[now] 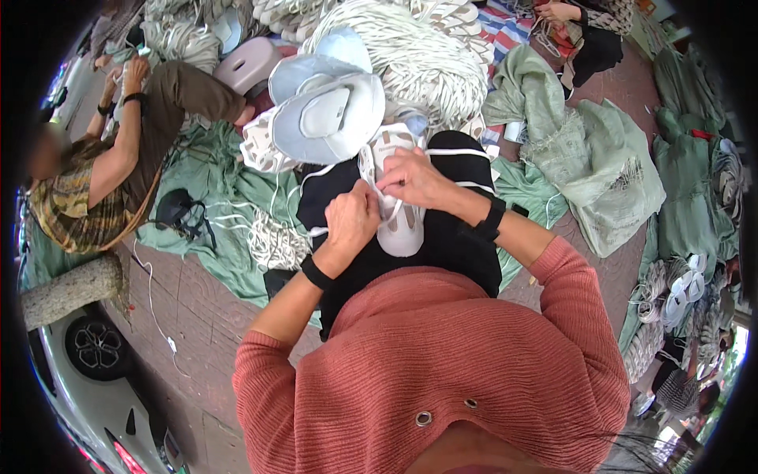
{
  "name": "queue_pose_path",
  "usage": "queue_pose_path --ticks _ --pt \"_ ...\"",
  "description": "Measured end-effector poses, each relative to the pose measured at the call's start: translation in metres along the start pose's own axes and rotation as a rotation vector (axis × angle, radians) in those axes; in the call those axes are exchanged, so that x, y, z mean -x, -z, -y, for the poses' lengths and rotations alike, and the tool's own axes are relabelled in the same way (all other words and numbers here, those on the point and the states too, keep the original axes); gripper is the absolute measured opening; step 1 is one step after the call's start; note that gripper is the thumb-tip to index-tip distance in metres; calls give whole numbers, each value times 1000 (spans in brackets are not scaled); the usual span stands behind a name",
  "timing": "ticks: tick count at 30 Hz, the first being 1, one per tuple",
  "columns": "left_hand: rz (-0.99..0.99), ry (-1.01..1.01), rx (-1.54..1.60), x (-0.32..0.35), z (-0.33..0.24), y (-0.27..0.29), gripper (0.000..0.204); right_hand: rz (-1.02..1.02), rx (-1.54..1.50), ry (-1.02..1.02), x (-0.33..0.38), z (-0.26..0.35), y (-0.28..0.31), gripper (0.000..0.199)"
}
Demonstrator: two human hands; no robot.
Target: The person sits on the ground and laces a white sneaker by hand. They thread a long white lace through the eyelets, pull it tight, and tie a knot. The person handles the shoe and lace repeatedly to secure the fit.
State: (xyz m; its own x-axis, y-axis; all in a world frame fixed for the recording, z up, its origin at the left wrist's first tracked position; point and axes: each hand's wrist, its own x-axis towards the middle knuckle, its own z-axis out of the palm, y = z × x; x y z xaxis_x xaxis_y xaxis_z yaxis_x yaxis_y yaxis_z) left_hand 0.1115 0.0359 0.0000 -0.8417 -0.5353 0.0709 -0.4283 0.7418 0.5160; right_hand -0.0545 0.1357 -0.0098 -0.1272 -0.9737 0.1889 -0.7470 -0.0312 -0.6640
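Both forearms reach forward from the rust-red sweater, elbows wide, wrists bent inward over the lap. The left hand [351,217] is curled, its fingers clenched on the near part of a white shoe [397,207] that lies lengthwise on the black-trousered thighs. The right hand [414,178] lies across the shoe's middle, fingers pinching a white cord [316,171] at it. Just beyond the shoe, touching its far end, sit 2 pale blue sun hats [328,103]. Behind them rises a heap of white rope [418,55]. Green sacks [600,158] crowd the right; another person [118,150] sits well apart, left.
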Motion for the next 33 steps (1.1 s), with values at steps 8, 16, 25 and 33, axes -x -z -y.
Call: queue_pose_path --ticks 8,16,25,33 --pt "382 390 904 -14 35 4 12 2 4 81 -6 -8 -6 8" --pt "229 96 533 -10 6 22 22 24 71 -1 -9 -12 -19 2" --pt "127 -489 146 2 18 24 7 312 -1015 -181 2 -25 51 17" --pt "34 -452 24 -3 -18 25 18 -286 -1855 -417 54 -78 166 22"
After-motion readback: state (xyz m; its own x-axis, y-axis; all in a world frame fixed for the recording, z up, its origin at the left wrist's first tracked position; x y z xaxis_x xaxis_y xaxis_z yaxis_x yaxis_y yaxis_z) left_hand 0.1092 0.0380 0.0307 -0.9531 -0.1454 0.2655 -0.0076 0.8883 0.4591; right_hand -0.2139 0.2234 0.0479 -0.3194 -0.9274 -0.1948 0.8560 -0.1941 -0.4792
